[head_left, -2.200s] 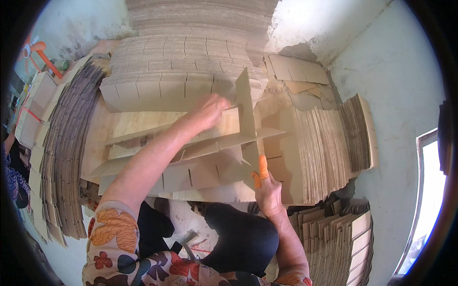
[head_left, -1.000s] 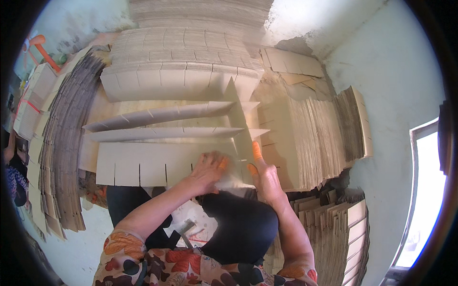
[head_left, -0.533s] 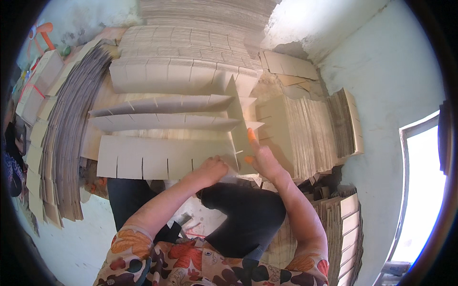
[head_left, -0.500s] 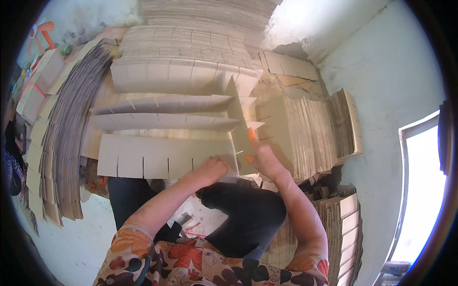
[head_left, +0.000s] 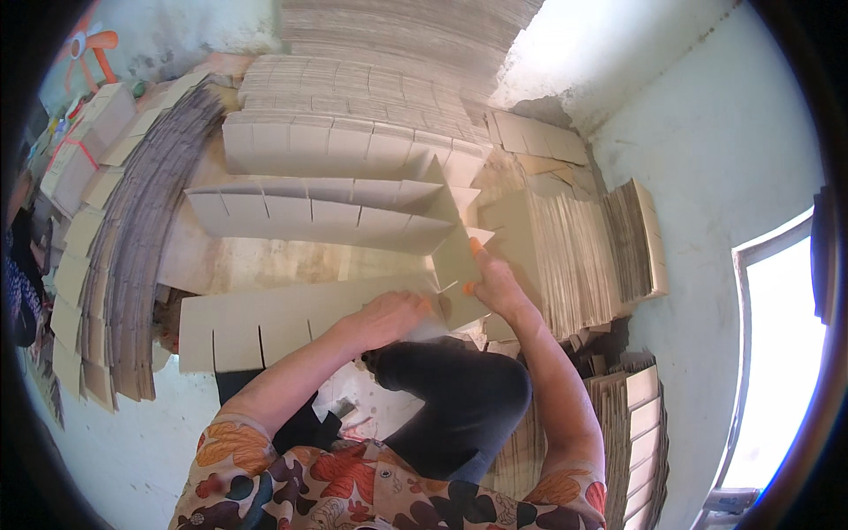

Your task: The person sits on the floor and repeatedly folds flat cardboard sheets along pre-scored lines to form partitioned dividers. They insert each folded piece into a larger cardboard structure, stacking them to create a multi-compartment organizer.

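Note:
My left hand (head_left: 395,318) is closed on the right end of a long slotted cardboard strip (head_left: 238,318), which leans toward me over my knees. Orange covers sit on fingertips of my right hand (head_left: 496,287), which grips the near end of a cardboard cross strip (head_left: 458,272) between thumb and forefinger. Two more slotted strips, the nearer one a long cardboard divider (head_left: 327,218), stand on edge and meet the cross strip further back. Small tabs poke out on its right side. Where the near strip meets the cross strip is partly hidden by my left hand.
A row of stacked slotted cardboard (head_left: 353,93) stands behind. To the left is a long leaning cardboard stack (head_left: 146,234); to the right, another upright cardboard stack (head_left: 574,243). More cardboard pieces (head_left: 640,433) stand low at the right. An orange fan (head_left: 99,42) is at the far left.
The near strip has tipped toward me, its left end lower, with my left hand on it. The two strips behind have shifted and a wider gap shows. My right hand keeps its grip.

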Action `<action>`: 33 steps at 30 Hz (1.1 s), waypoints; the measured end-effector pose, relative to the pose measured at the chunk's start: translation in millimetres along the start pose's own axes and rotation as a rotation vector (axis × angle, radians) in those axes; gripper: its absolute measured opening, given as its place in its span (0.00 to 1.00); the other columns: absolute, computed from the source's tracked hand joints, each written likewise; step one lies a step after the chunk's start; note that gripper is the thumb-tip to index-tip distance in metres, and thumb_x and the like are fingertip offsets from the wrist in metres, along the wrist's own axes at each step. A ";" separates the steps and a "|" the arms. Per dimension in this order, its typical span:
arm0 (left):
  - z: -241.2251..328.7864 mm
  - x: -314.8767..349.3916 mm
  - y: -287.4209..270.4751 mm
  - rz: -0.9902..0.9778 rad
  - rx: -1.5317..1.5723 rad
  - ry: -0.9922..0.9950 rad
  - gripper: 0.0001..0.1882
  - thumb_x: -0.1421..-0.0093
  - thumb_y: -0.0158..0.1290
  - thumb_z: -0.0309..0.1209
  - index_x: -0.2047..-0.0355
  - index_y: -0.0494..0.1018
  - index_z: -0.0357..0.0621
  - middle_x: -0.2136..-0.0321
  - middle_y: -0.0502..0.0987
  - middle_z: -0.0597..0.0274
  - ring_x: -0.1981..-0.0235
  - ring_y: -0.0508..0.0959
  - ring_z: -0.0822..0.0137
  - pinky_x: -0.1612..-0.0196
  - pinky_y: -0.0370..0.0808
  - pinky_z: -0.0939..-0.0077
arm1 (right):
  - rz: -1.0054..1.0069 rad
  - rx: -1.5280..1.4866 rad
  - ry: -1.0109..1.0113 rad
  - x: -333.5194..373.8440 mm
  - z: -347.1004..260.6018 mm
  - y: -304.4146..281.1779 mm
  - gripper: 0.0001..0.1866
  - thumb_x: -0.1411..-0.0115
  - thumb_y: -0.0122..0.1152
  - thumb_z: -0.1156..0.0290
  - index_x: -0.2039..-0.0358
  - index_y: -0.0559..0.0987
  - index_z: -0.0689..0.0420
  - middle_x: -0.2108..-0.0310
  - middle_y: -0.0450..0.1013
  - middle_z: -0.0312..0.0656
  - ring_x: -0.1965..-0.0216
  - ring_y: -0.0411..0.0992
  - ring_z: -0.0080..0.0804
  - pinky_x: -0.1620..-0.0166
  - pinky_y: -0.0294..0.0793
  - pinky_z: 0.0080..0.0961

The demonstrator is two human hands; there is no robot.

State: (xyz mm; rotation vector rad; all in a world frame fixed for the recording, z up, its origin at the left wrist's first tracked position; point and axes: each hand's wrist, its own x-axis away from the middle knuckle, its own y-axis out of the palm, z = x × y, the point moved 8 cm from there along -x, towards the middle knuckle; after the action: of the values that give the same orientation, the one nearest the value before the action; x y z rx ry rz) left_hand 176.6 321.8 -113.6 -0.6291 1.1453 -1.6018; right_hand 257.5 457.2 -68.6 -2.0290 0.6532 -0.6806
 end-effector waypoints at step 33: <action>-7.4 39.6 -68.0 -0.067 -0.073 -0.035 0.06 0.55 0.54 0.23 0.74 0.72 0.40 0.74 0.76 0.58 0.64 0.75 0.58 0.60 0.73 0.64 | 0.306 0.318 -0.078 -34.9 -34.1 -33.3 0.51 0.53 0.70 0.63 0.34 0.49 0.56 0.46 0.63 0.56 0.56 0.73 0.53 0.57 0.74 0.42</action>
State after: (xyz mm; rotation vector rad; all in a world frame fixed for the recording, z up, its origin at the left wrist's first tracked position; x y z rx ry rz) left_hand 127.5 289.2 -60.9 -0.7470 1.1717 -1.6050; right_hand 215.9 477.1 -31.7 -1.6120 0.7392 -0.4870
